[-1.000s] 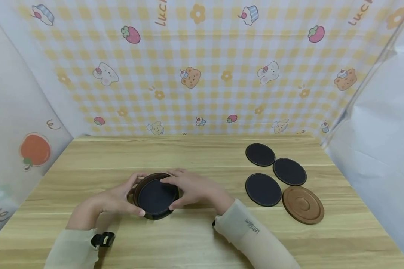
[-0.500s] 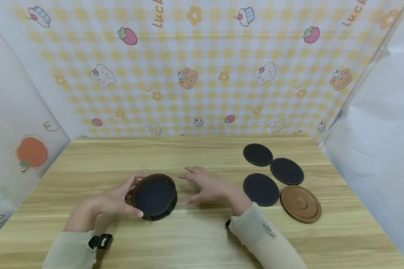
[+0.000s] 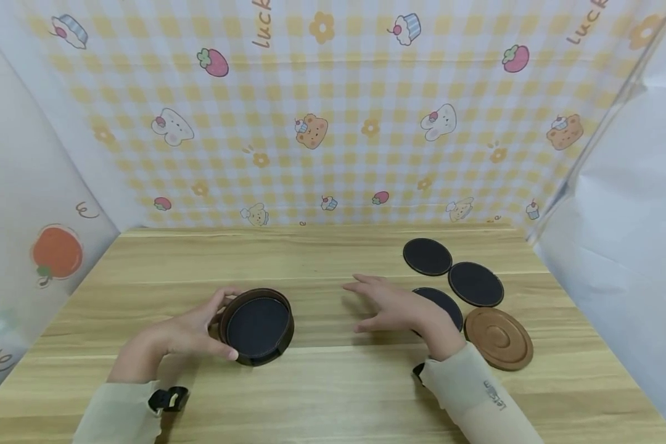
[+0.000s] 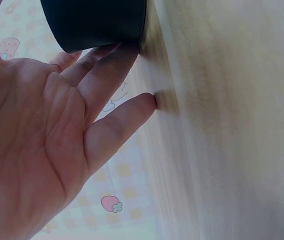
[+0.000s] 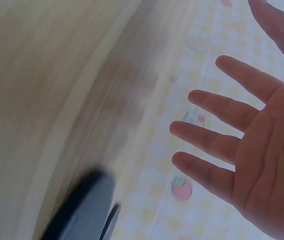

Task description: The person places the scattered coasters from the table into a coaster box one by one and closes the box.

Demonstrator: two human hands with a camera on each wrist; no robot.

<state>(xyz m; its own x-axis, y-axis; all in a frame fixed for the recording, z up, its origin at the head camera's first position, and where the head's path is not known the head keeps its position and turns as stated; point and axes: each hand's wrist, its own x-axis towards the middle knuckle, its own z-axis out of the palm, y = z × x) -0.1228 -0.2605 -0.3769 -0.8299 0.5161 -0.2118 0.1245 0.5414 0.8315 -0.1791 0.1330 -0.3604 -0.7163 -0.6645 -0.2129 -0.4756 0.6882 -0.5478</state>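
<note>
A round dark coaster holder [image 3: 288, 327] stands on the table with a black coaster [image 3: 258, 327] lying in it. My left hand [image 3: 185, 330] grips the holder from the left, thumb at the front and fingers round the back; in the left wrist view its fingers touch the dark outer wall [image 4: 99, 22]. Over the table to the right, my right hand [image 3: 396, 306] is spread and holds nothing. Beneath and behind it lies a black coaster [image 3: 441, 302], partly covered by the hand. The right wrist view shows the bare palm [image 5: 272, 145] with straight fingers.
Two more black coasters [image 3: 427, 256] [image 3: 476, 284] lie flat at the back right. A brown disc with ring grooves [image 3: 498, 339] lies in front of them. A checked cloth [image 3: 344, 92] hangs behind the wooden table [image 3: 322, 394], and white sheets flank it.
My right hand has let go of the coaster holder's right side and moved right, towards the loose coasters. My left hand has stayed on the holder.
</note>
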